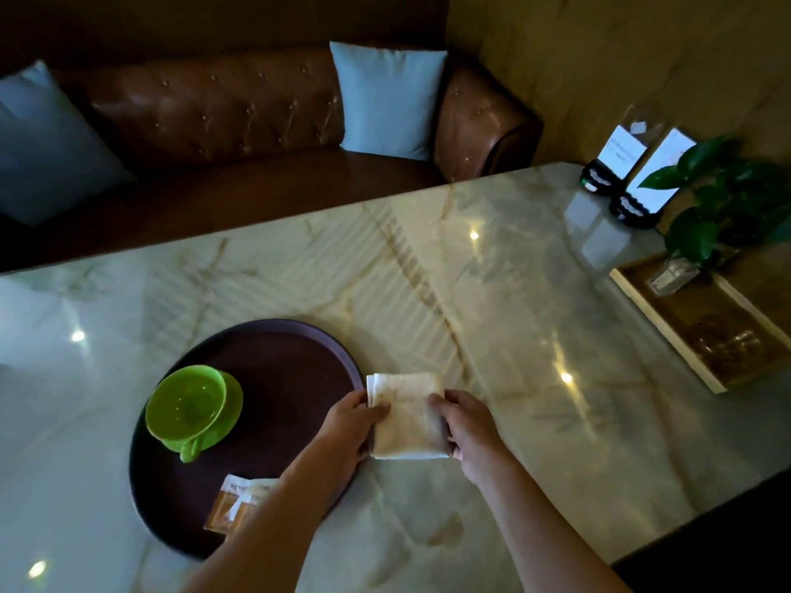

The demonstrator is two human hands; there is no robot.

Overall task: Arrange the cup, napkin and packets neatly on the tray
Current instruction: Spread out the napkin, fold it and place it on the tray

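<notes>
A round dark brown tray (282, 361) lies on the marble table. On its left side stands a green cup (184, 404) on a green saucer (229, 410). Packets (233, 505) lie at the tray's near edge, partly hidden by my left forearm. A folded white napkin (406, 417) sits on the table just right of the tray's rim. My left hand (351, 421) grips the napkin's left edge and my right hand (466, 425) grips its right edge.
A wooden tray (667, 336) holding a glass and a potted plant (719, 199) stands at the table's right end, with two menu stands (633, 173) behind it. A brown leather sofa (214, 113) with pale cushions runs along the far side.
</notes>
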